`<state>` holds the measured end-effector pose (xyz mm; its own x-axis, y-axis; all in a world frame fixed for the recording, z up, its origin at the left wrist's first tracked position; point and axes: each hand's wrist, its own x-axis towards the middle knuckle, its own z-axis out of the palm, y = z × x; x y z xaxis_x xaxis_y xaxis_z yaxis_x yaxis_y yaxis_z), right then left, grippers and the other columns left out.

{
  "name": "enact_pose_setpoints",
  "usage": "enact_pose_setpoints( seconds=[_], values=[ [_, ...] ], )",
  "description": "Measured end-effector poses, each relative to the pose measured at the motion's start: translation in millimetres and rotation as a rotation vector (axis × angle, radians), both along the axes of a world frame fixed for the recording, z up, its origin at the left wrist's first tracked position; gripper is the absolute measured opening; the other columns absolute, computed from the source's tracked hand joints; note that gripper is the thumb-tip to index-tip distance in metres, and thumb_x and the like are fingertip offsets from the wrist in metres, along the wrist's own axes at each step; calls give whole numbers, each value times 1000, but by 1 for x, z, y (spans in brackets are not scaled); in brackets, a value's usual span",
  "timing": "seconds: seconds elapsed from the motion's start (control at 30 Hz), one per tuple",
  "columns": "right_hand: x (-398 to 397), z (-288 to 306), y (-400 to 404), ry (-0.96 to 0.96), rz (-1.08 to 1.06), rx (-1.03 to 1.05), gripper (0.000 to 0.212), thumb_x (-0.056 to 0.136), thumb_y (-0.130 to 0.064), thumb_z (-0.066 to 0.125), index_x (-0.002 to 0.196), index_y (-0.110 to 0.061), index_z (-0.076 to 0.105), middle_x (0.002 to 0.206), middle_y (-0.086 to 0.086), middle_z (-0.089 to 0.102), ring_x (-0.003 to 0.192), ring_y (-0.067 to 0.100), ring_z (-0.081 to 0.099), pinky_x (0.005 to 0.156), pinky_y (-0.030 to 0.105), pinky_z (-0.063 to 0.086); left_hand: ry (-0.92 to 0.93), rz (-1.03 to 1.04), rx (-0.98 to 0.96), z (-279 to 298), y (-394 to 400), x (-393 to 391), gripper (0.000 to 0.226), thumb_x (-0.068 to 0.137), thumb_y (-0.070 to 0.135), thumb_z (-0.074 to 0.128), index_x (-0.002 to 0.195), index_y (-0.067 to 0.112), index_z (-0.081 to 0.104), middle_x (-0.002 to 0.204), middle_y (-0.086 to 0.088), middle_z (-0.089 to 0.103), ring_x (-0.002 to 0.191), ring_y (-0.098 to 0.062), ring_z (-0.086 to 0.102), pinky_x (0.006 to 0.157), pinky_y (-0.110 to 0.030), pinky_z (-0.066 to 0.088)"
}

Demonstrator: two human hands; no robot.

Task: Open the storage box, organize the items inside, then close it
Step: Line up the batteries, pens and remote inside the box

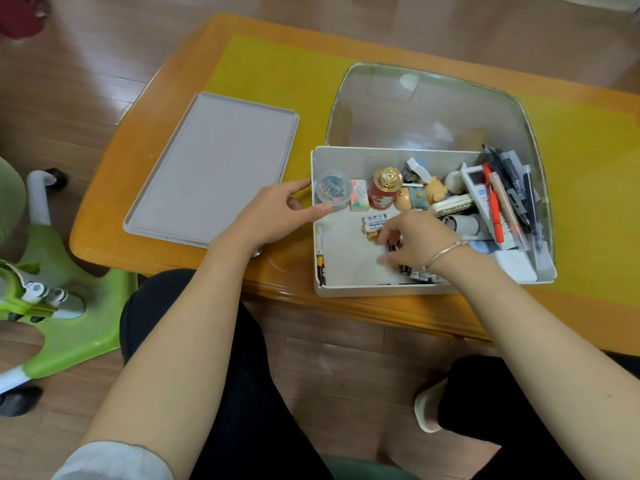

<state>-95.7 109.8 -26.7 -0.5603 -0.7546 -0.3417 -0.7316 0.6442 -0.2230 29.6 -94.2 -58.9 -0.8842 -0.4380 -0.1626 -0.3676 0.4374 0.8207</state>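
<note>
The right hand [414,239] is reaching down into the box [346,268], its fingers curling over a cluster of batteries [375,225] lying on the white floor; whether it is actually pinching one I cannot tell, since the fingertips are hiding the contact. A thin bracelet [446,252] is sitting on that wrist. The left hand [277,211] is resting against the box's left wall, fingers relaxed and straight, with the thumb lying over the rim just beside a small round clear tub [333,188] of coloured bits. Beyond the tub, a small pink and green carton [358,195], a red jar with a gold cap [384,188] and a toy figure [420,195] are sitting along the back. Pens [512,188] and white gadgets are piling up at the right end. The box is standing open on the orange table [173,140]. Its grey lid [214,168] is lying flat to the left, apart from it.
</note>
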Motion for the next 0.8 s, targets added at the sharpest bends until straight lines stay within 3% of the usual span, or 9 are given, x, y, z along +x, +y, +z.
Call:
enact_pose_setpoints(
  seconds=[0.1,0.2,0.3,0.43,0.57,0.67,0.8],
  values=[
    [1,2,4,-139,130,132,20,69,-29,81,83,-26,66,68,-17,57,66,4,55,66,18,41,-8,0,-12,0,0,0,96,60,79,50,144,33,40,85,14,62,80,-6,59,59,-13,39],
    [1,2,2,-93,245,257,11,74,-21,74,83,-25,70,63,-20,53,61,-1,52,59,13,39,-13,4,-17,0,0,-1,96,60,79,50,144,33,39,85,14,61,80,-5,59,59,-13,38],
    [1,2,-4,-64,306,319,3,75,-25,71,78,-24,71,63,-18,57,65,6,56,62,17,44,-11,5,-15,0,0,-1,95,61,78,51,144,34,40,86,14,62,80,-6,59,58,-13,38],
    [4,-1,-6,3,347,364,11,75,-29,69,67,-26,62,64,-14,54,68,12,56,60,21,43,-4,3,-7,-1,0,-1,96,60,79,50,144,34,40,86,14,63,81,-6,60,59,-14,39],
    [6,-2,-7,10,291,250,12,73,-29,71,76,-17,68,73,-6,65,71,15,60,66,26,52,-3,3,-12,-1,0,-1,96,60,80,51,144,34,40,86,15,62,80,-5,60,58,-13,38],
    [5,-2,-7,-43,210,124,13,73,-23,73,80,-17,63,68,-6,59,66,14,56,63,22,45,3,2,-15,-2,-1,-1,97,60,80,51,144,34,40,85,15,63,80,-5,60,58,-13,39],
    [15,-4,-13,-287,59,-18,27,80,-15,63,105,-25,59,72,-2,59,48,9,60,39,19,45,0,5,-21,-5,-2,-2,92,64,79,54,143,35,41,85,13,64,80,-5,61,58,-14,40]
  ],
)
